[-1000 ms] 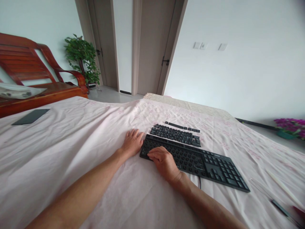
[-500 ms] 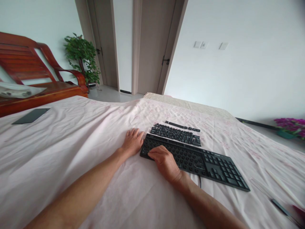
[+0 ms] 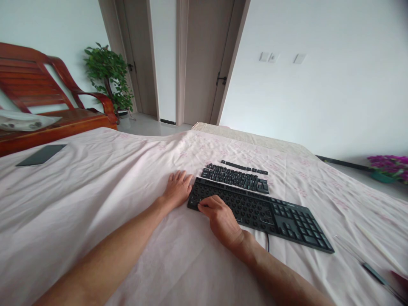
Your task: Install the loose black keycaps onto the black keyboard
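A black keyboard (image 3: 255, 210) lies slantwise on the cloth, most keycaps gone from its main block; those on its right part are in place. Over its left front corner is my right hand (image 3: 221, 216), thumb and fingertips pinched together; whatever may be between them is too small or hidden. Flat on the cloth, my left hand (image 3: 178, 187) rests with fingers spread, its thumb side touching the keyboard's left end. Behind the keyboard, loose keycaps (image 3: 234, 177) stand in tight rows, and a long space bar keycap (image 3: 235, 165) lies in a line with several small ones.
A pinkish patterned cloth (image 3: 127, 221) with folds covers the surface. At the right front lie a thin dark-handled tool (image 3: 372, 272) and a pale thin stick (image 3: 379, 246). A dark flat tablet-like slab (image 3: 42, 154) lies far left. A cable (image 3: 268, 242) shows at the keyboard's front edge.
Hardly anything differs. My right hand stays pinched at the same spot on the keyboard, its wrist very slightly shifted; my left hand keeps its place.
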### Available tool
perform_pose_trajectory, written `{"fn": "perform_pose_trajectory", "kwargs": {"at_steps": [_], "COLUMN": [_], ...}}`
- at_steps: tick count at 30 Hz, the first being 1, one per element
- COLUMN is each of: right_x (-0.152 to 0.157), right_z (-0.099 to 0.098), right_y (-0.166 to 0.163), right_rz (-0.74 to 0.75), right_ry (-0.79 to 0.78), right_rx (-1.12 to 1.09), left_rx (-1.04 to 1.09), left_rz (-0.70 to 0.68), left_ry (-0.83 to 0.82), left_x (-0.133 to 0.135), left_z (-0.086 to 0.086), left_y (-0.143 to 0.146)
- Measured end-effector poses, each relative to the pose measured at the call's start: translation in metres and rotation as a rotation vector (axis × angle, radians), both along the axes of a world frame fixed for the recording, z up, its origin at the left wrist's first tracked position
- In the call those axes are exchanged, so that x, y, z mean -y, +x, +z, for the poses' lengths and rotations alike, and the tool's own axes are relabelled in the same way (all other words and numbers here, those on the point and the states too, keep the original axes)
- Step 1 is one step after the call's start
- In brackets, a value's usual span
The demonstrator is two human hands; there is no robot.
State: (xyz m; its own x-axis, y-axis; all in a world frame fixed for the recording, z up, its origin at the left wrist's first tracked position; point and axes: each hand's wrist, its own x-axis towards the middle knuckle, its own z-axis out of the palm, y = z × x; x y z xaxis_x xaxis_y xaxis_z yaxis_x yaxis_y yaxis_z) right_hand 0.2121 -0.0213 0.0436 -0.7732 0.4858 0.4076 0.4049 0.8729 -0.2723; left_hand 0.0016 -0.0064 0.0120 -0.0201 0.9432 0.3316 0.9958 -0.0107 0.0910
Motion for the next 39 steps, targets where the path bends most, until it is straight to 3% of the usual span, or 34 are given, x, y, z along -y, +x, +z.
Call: {"fn": "perform_pose_trajectory", "kwargs": {"at_steps": [6, 10, 16, 20, 22, 27, 39], "right_x": [0.002, -0.010, -0.094, -0.158, -0.181, -0.215, -0.255], "right_z": [0.001, 0.001, 0.017, 0.032, 0.035, 0.029, 0.008], "right_y": [-0.001, 0.006, 0.041, 0.059, 0.059, 0.034, -0.008], "right_rz": [-0.015, -0.052, -0.283, -0.587, -0.657, -0.632, -0.567], "right_ry": [-0.027, -0.141, -0.215, -0.239, -0.184, 0.016, 0.108], "right_rx": [0.015, -0.132, -0.323, -0.122, 0.004, 0.204, 0.368], "left_rx": [-0.007, -0.024, -0.028, -0.031, -0.033, -0.037, -0.031], "left_rz": [0.008, 0.006, 0.001, 0.008, 0.009, 0.018, -0.005], "left_ry": [0.000, -0.002, 0.007, 0.019, 0.017, 0.001, 0.019], "left_x": [0.000, -0.001, -0.003, -0.005, -0.006, -0.007, -0.009], "left_z": [-0.002, -0.004, -0.007, -0.010, -0.012, -0.014, -0.017], "left_y": [0.000, -0.001, 0.000, 0.000, 0.000, -0.001, -0.003]}}
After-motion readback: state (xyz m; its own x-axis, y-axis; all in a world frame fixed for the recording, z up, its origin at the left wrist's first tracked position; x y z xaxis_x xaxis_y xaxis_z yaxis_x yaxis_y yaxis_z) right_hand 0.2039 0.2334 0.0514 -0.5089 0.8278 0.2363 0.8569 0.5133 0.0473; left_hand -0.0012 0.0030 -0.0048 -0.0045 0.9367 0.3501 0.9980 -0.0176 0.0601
